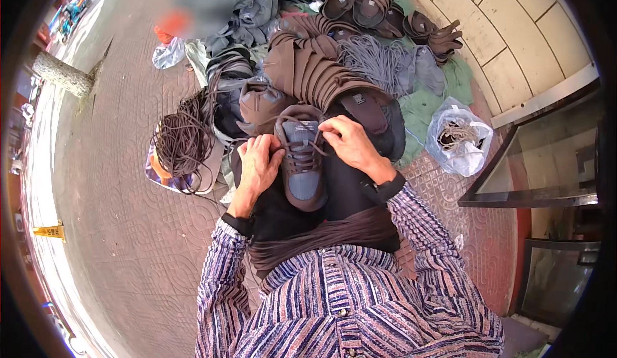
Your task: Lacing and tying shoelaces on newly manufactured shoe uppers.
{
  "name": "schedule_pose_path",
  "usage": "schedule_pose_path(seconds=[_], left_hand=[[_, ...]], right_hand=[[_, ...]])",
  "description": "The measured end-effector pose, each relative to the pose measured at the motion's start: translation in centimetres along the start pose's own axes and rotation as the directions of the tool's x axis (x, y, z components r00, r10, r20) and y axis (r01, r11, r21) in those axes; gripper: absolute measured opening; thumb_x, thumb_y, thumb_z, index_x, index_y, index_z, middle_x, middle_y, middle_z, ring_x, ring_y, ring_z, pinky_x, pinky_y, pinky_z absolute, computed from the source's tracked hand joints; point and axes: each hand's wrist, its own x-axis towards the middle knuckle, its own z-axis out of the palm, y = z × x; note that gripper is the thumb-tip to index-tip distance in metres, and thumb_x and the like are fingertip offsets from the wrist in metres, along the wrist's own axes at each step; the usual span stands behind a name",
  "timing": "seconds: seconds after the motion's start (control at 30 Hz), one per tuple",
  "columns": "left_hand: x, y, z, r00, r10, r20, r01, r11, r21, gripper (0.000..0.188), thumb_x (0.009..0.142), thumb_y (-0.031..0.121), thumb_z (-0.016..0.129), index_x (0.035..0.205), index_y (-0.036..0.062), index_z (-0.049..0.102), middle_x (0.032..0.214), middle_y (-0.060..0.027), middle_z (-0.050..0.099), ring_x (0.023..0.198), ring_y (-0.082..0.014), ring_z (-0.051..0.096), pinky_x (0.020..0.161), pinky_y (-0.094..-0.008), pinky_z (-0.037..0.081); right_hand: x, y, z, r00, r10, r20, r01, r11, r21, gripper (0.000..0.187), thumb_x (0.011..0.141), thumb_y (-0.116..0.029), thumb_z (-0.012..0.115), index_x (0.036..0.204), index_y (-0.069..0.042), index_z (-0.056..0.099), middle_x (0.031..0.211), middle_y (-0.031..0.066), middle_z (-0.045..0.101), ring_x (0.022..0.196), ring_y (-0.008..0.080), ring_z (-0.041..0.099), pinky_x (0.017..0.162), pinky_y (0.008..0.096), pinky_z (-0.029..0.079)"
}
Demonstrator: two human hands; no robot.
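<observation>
Shoe upper (304,186) at the lap's (344,191) far edge, probably light, bendy, grab the collar (279,123); left hand (259,165) half-curled, can't tell if gripping, right hand (353,144) pinching lace (310,143)

Reddish patterned paving (128,197) spreads over the left side, with a grey tree trunk (63,75) far left and a yellow sign (50,231) nearer along the left edge. Beyond the trunk is something blue (74,14) (too small to make out). Far right, a cream tiled wall (514,17) rises beside green sheeting (457,81); a dark-framed glass panel (508,171) is nearer.
</observation>
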Motion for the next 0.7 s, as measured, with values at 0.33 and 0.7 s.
schedule_pose_path(seconds=[0.33, 0.7], left_hand=[[1.5, 1.2, -3.1, 0.952, -0.184, 0.247, 0.187, 0.982, 0.011, 0.019, 0.083, 0.024, 0.065, 0.085, 0.0050, 0.066, 0.074, -0.0047, 0.061, 0.081, -0.0221, 0.053, 0.082, -0.0369, 0.037], [1.7, 0.4, -6.5, 0.941, -0.089, 0.327, 0.173, 0.956, -0.237, 0.012, 0.077, 0.013, 0.062, 0.074, 0.0014, 0.061, 0.073, -0.0082, 0.061, 0.076, -0.0239, 0.054, 0.073, -0.0339, 0.041]], right_hand=[[3.1, 0.1, 2.1, 0.988, -0.117, 0.103, 0.143, 0.943, -0.300, 0.019, 0.079, -0.022, 0.066, 0.086, -0.006, 0.058, 0.085, 0.0097, 0.054, 0.087, 0.0290, 0.055, 0.071, 0.0392, 0.046], [13.1, -1.0, -0.5, 0.967, 0.179, 0.183, -0.255, 0.710, 0.656, 0.021, 0.089, -0.018, 0.060, 0.086, 0.003, 0.055, 0.060, 0.0071, 0.056, 0.044, 0.0133, 0.053, 0.040, 0.0240, 0.044]])
